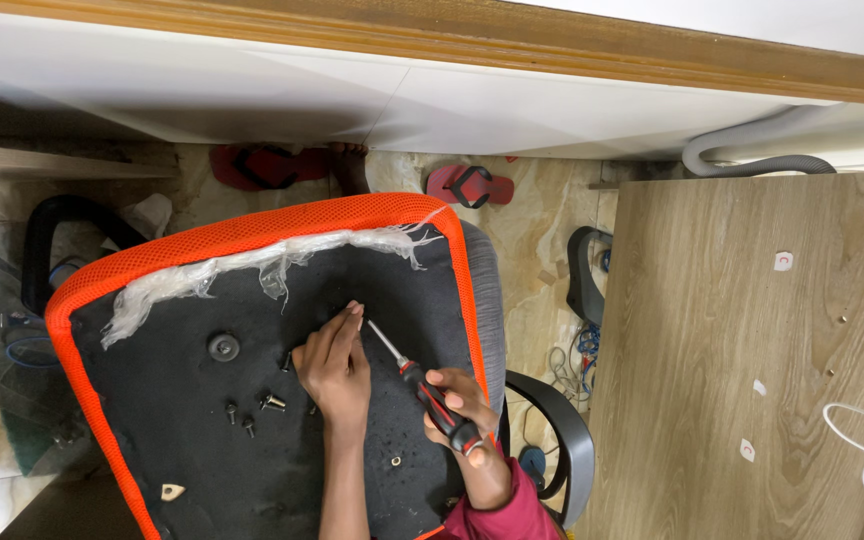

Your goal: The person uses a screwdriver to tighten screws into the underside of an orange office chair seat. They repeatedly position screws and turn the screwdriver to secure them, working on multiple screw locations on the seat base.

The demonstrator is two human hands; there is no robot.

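Floor of pale marbled tile, a white wall with a wood rail along the top, and a wood-grain panel (752, 350) filling the right side. Two red sandals (470, 185) lie near the wall, and a grey hose (752, 150) curls at the panel's far corner.

We look down on an upturned chair seat (192, 430): black underside, orange mesh rim, frayed white fabric (252, 270) stapled along the far edge. A black armrest (562, 420) sticks out past the seat's right edge.

Our left hand (334, 365) lies flat near the seat's middle, fingers close together and stretched toward the far edge; fingertips press the black cloth, holding nothing that we can see. Our right hand (462, 410) is closed around the red-and-black handle of a screwdriver (422, 385), near the seat's right edge. The shaft slants up-left, tip just beside the left fingertips; whether it sits in a screw head we cannot tell, the spot being too small.

Loose bolts (252, 408) lie left of the left hand, a round washer (223, 347) farther left, and a small metal nut (395, 462) near the right wrist.
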